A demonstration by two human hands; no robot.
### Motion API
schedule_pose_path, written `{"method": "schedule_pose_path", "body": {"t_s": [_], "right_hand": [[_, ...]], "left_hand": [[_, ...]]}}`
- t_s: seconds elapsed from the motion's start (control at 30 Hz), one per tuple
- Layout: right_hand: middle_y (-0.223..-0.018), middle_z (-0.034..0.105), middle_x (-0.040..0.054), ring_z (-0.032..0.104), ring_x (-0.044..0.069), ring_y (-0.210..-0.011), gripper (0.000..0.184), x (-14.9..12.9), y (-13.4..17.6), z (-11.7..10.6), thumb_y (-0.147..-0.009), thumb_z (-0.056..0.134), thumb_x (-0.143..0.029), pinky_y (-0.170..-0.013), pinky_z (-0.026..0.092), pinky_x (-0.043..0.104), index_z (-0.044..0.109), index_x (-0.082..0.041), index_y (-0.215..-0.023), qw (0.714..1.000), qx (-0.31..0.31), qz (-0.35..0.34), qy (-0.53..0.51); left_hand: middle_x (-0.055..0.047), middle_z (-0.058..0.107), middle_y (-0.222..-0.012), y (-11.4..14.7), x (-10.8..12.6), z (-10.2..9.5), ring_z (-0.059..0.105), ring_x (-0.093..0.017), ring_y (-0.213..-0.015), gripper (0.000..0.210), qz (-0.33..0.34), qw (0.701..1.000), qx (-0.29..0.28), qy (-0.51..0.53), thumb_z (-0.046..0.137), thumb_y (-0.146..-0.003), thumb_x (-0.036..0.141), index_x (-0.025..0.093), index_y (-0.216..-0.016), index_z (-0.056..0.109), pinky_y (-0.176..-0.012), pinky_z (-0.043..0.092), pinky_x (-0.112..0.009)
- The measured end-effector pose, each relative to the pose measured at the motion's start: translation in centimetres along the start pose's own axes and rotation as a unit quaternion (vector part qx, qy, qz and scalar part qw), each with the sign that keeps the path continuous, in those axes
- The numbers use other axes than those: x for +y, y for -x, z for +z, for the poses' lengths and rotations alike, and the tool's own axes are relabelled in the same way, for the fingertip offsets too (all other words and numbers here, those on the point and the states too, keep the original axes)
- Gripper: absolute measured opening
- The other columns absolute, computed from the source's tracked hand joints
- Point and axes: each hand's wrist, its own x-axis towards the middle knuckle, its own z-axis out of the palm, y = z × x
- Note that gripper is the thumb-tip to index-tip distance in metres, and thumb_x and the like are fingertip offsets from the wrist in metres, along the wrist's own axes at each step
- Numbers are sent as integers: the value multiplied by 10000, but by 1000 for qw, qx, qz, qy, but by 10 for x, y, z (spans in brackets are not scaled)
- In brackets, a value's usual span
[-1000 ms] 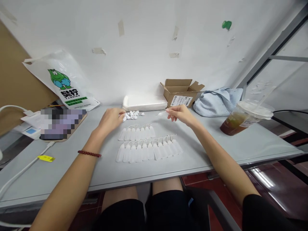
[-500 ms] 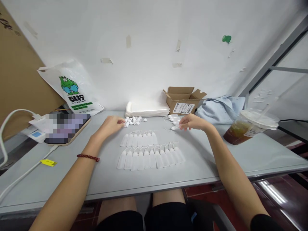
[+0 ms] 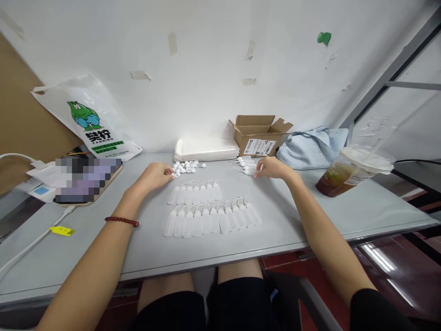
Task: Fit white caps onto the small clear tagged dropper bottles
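Observation:
My left hand (image 3: 156, 177) rests at the left edge of a pile of small white caps (image 3: 188, 167), thumb and fingertips pinched together against a cap (image 3: 177, 174). Over on the right, my right hand (image 3: 272, 168) has its fingers closed on the end of a translucent squeeze bottle (image 3: 248, 171), beside a few others like it (image 3: 244, 159). Between my arms lie two rows of the same bottles with thin, bent nozzles: a shorter back row (image 3: 195, 195) and a longer front row (image 3: 209, 221). My fingers partly hide what each hand grips.
A stack of white sheets or bags (image 3: 206, 149), an open cardboard box (image 3: 260, 140) and a light blue cloth bag (image 3: 310, 149) line the wall. An iced drink cup (image 3: 353, 172) stands right. Left are a phone (image 3: 93, 184), white cable (image 3: 31, 253) and plastic bag (image 3: 93, 122).
The camera view has tilted slightly, shifting everything up and left. The bottle at my right hand now lies closer to the few bottles beside it. My left hand stays by the caps.

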Motion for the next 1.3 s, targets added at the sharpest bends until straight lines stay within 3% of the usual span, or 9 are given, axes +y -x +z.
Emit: {"method": "schedule_pose_path", "body": {"t_s": [0.33,0.77,0.87,0.93,0.97,1.03,1.1,1.17,1.3], "right_hand": [[-971,653,109,584,250,-932,319,-2,-6,15,-707,704,-381,-643,377,273,648,-177,-946,989,95,19,108],[-1000,650,117,597,260,-907,261,-13,8,7,-745,681,-344,-618,376,292,640,-183,-946,980,131,44,144],[-919,671,121,609,255,-841,185,-20,18,-1,-774,630,-327,-600,378,297,657,-161,-853,980,139,32,137],[-766,676,95,611,216,-730,193,-29,30,-7,-792,579,-311,-583,383,287,643,-152,-703,992,74,-24,95],[-690,668,77,603,188,-661,243,-33,36,-11,-798,556,-312,-570,386,276,621,-152,-626,996,-5,-72,58],[-616,660,53,587,145,-573,301,-42,48,-15,-799,541,-330,-551,398,257,592,-153,-560,971,-183,-150,-17],[-586,659,46,591,131,-541,309,-47,56,-15,-787,552,-351,-547,413,249,598,-147,-559,933,-311,-173,-49],[-575,660,48,611,136,-541,307,-50,59,-12,-777,559,-362,-541,420,246,609,-137,-574,914,-370,-162,-45],[-582,667,50,636,141,-548,307,-52,56,-3,-754,577,-379,-536,426,238,624,-119,-597,898,-419,-134,-20]], "left_hand": [[-73,724,-858,-3,-4,2,646,-268,-837,341,4,1000,-14,-16,551,-685,398,188,-884,732,-702,454,-287],[-66,719,-817,-2,-1,0,645,-278,-828,283,-13,1000,-14,0,589,-617,388,186,-768,717,-685,452,-304],[-59,717,-783,0,4,-3,646,-271,-795,257,-13,1000,2,19,612,-605,385,185,-735,708,-657,450,-297],[-48,714,-761,3,11,-6,645,-264,-781,240,-11,999,8,38,625,-600,388,189,-709,700,-636,447,-288],[-42,714,-756,5,16,-8,644,-260,-778,234,-9,999,9,49,631,-599,392,192,-702,696,-628,448,-283],[-31,712,-753,10,26,-11,644,-249,-774,231,-6,997,8,75,639,-602,396,195,-703,692,-621,450,-275],[-25,707,-749,14,37,-14,646,-236,-767,224,0,995,3,103,645,-608,386,193,-713,689,-619,454,-270],[-22,699,-729,17,47,-15,647,-225,-745,207,9,992,-3,125,652,-612,369,187,-707,683,-616,456,-269],[-21,692,-727,22,58,-15,645,-214,-741,190,35,988,0,149,650,-637,358,181,-701,674,-623,463,-273]]}}
